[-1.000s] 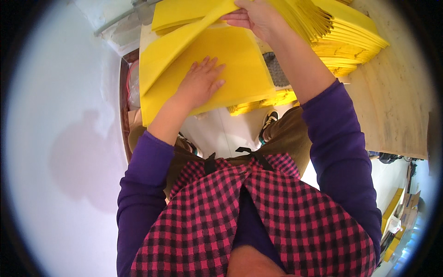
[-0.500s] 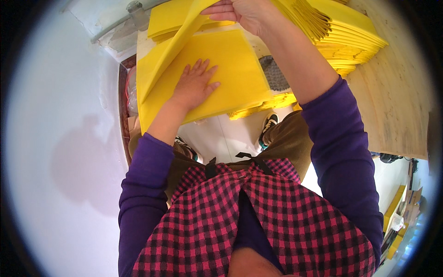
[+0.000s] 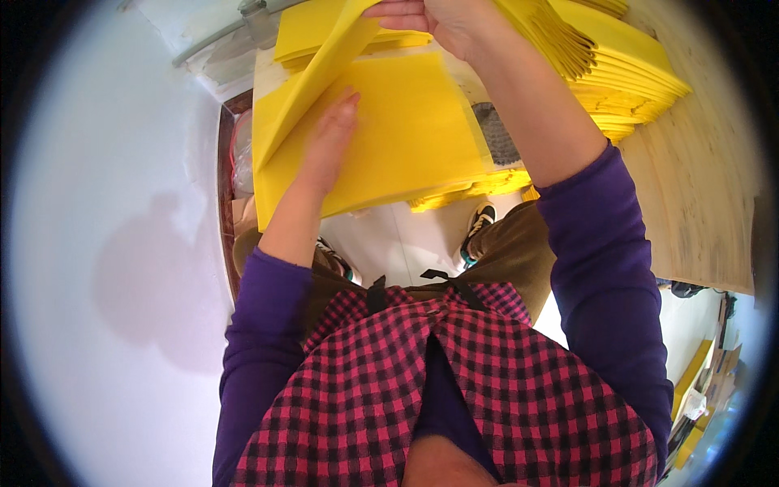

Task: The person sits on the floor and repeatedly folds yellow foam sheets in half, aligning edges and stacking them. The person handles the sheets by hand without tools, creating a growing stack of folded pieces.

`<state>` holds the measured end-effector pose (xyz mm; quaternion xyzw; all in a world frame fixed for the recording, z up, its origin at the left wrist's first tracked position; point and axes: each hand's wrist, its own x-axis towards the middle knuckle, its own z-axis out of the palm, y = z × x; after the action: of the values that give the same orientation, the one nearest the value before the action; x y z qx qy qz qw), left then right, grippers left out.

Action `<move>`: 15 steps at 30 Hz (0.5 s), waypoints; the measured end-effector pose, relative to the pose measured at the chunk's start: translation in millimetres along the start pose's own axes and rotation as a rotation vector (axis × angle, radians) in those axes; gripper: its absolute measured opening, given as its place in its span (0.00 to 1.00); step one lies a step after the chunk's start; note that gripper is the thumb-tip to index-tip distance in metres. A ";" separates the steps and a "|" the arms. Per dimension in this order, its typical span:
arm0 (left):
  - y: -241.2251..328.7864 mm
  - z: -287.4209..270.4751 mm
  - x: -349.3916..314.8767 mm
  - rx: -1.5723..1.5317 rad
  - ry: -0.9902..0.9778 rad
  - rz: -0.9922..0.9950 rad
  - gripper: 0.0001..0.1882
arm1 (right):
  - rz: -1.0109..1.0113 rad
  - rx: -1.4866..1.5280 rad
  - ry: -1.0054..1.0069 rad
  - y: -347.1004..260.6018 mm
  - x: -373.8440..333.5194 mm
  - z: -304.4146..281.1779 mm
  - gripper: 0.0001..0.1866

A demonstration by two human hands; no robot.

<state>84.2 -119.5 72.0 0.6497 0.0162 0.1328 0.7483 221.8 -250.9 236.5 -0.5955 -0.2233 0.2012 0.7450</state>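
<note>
A large yellow sheet (image 3: 406, 122) lies flat across the table in front of me, its left part lifted into a slanting flap (image 3: 312, 77). At the top of the view, my right hand (image 3: 450, 24) holds the flap's upper edge; the tip of its grip is partly cut off by the frame. My left hand (image 3: 329, 142) is on its edge over the flat part, fingers stretched out and slightly blurred, beside the underside of the flap. It holds nothing.
Stacks of folded yellow sheets (image 3: 625, 73) stand at the far right, and another yellow pile (image 3: 304, 36) at the far left. A grey knitted-looking piece (image 3: 495, 134) lies by the sheet's right edge. A white wall (image 3: 105, 203) runs along the left.
My left hand has turned from lying palm-down on the sheet to standing on its edge, closer to the flap. My right hand still holds the flap.
</note>
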 end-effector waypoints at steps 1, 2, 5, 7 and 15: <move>5.2 1.1 -2.9 -0.373 0.069 -0.077 0.37 | -0.023 0.004 -0.010 0.2 0.7 0.6 0.15; 11.0 0.5 -8.6 -0.571 0.077 -0.038 0.40 | -0.033 0.011 -0.011 0.0 0.0 1.4 0.15; 24.4 -5.7 -25.0 -1.015 0.169 0.046 0.44 | -0.068 0.016 -0.030 -4.6 -9.9 9.3 0.16; 27.6 -14.3 -31.1 -1.107 0.266 0.093 0.44 | -0.096 0.006 -0.065 -9.4 -23.8 15.2 0.16; 14.3 -59.7 -38.9 -1.095 0.617 0.073 0.22 | 0.087 0.088 0.010 8.1 -54.0 -17.4 0.19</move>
<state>32.4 -68.6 71.0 0.1044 0.1390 0.3288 0.9283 187.3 -293.6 220.2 -0.5723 -0.1844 0.2398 0.7622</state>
